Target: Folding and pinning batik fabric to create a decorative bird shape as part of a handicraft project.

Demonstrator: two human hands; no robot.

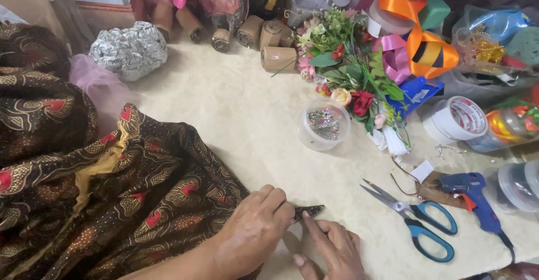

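Brown batik cloth (112, 184), patterned in gold with red motifs, lies heaped over a pale cream table (247, 117). One corner of it is drawn out to a narrow point just left of the blue-handled scissors (418, 224). The left hand (252, 232) lies on the cloth edge with its fingers pressed together, pinching the base of that point. The right hand (334, 252) sits just beside it, nearer the scissors, forefinger laid against the tip to hold it flat; whether its other fingers grip anything cannot be told.

By the look of it, the step in hand is folding or pleating the cloth's corner. The next move seems to call for keeping the fold tight under the left fingers while the right hand secures or creases it.

Up the table from the scissors stands a small clear round tub (324, 124), lid off, holding what look like pins with coloured heads. Right of the scissors, touching distance away, lies a blue glue gun (471, 193), and beyond that a lidded clear tub (519, 186) whose contents cannot be made out. Above the glue gun sits a roll of white tape (457, 120). Further up from the scissors lies a spray of artificial flowers (353, 78), with orange ribbon (421, 38) to its right. Far left of these, a crumpled silver foil ball (130, 50) rests near the cloth.
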